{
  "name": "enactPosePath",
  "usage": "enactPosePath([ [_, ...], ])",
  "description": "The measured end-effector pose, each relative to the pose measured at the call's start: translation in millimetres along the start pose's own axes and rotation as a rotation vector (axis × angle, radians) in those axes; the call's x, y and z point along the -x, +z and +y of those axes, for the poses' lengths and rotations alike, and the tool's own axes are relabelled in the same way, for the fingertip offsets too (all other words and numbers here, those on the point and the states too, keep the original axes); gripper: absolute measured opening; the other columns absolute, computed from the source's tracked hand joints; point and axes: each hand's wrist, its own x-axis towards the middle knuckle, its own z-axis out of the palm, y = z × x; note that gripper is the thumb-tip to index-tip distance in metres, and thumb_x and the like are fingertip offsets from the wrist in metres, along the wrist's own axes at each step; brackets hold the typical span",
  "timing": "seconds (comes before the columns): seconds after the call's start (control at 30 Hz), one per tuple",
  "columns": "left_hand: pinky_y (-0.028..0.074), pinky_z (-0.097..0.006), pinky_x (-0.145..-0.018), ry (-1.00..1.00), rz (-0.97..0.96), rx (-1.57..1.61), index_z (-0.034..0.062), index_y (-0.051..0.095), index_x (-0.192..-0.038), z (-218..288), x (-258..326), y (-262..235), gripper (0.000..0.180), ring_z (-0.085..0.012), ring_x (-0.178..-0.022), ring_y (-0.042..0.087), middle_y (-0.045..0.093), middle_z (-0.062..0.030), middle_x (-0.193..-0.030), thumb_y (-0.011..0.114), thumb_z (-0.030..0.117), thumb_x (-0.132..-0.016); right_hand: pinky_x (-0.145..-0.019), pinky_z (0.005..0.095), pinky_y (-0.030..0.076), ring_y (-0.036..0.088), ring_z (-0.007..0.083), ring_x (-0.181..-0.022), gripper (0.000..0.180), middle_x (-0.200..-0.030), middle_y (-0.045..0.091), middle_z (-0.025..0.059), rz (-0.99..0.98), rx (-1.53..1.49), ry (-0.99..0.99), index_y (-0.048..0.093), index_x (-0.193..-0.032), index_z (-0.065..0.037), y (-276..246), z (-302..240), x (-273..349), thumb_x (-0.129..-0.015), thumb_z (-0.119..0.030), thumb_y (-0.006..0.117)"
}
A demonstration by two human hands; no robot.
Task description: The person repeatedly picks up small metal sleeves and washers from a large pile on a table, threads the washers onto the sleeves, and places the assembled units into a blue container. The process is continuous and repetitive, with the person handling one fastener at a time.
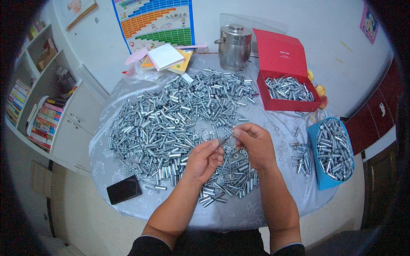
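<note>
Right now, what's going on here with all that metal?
A person's left hand holds a small metal part while the right hand pinches its upper end. Both are over a big pile of loose metal pieces. More metal pieces fill a red box and a blue container to the right.

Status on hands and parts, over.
Left hand pinching metal tube. Right hand at its far end, grip unclear. Metal parts heaped beneath; nothing blocking the hands.

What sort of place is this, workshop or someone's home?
Probably a room in a home: there's a white wall bookcase holding colourful books, a colourful blue-bordered wall chart, and a pale grey patterned tablecloth under the heap of small silvery metal parts.
</note>
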Motion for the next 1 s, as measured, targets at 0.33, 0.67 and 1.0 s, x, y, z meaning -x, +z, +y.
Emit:
enactPosePath([
  [0.33,0.053,-0.025,-0.053,-0.005,-0.050,-0.060,0.0011,0.064,-0.094,-3,2,1,0.017,-0.0145,-0.060,0.065,0.068,-0.0079,-0.078,0.058,0.017,-0.094,-0.052,0.0206,0.038,0.050,0.0061,-0.056,0.018,-0.067,0.058,-0.0008,-0.031,0.022,0.091,0.067,-0.087,-0.002,-6,8,0,-0.087,-0.019,0.069],
  [0.67,0.054,-0.026,-0.054,0.048,0.104,-0.261,-0.0023,0.065,-0.097,-5,3,9,0.020,-0.0170,-0.061,0.066,0.067,-0.0105,-0.078,0.063,0.017,-0.091,-0.061,0.0251,0.046,0.057,0.0099,-0.066,0.023,-0.071,0.063,0.0019,-0.010,0.431,-0.140,0.071,-0.102,-0.004,-18,6,22,-0.086,-0.020,0.069],
  [1.0,0.055,-0.027,-0.057,0.116,0.016,-0.614,-0.0064,0.065,-0.105,-12,9,20,0.023,-0.0180,-0.064,0.066,0.067,-0.0132,-0.080,0.063,0.011,-0.091,-0.057,0.0298,0.044,0.052,0.0101,-0.060,0.023,-0.065,0.056,0.0031,0.024,0.579,-0.003,0.063,-0.080,0.002,-41,21,30,-0.089,-0.019,0.064],
])
